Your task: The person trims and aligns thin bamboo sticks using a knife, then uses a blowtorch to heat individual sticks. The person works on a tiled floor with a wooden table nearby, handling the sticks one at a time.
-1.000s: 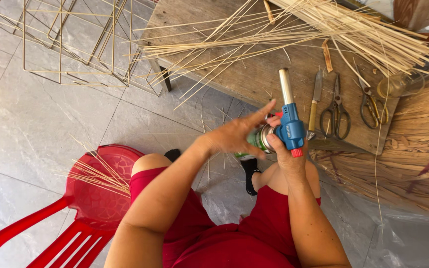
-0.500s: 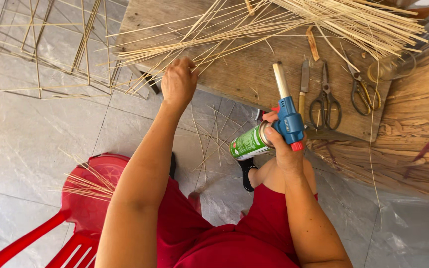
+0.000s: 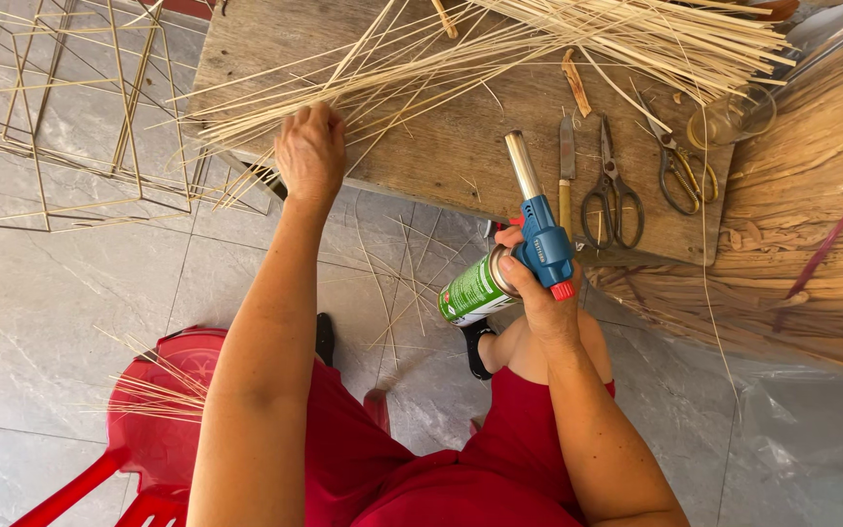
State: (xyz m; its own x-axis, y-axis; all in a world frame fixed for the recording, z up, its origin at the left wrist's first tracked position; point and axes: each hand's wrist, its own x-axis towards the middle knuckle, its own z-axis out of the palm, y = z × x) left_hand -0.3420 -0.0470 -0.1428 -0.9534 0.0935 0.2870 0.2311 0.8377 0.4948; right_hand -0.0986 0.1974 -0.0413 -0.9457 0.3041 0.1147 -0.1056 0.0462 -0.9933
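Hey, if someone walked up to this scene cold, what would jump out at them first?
The blue torch on its green can, gripped in the right hand at centre. Next, the pale reed strips fanned across the wooden bench, where the left hand reaches into them. Scissors lie right of the torch.

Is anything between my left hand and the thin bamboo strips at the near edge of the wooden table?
Nothing visible does. The left hand is already on the bamboo strips at the table edge. The right hand holds the gas torch off to the side.
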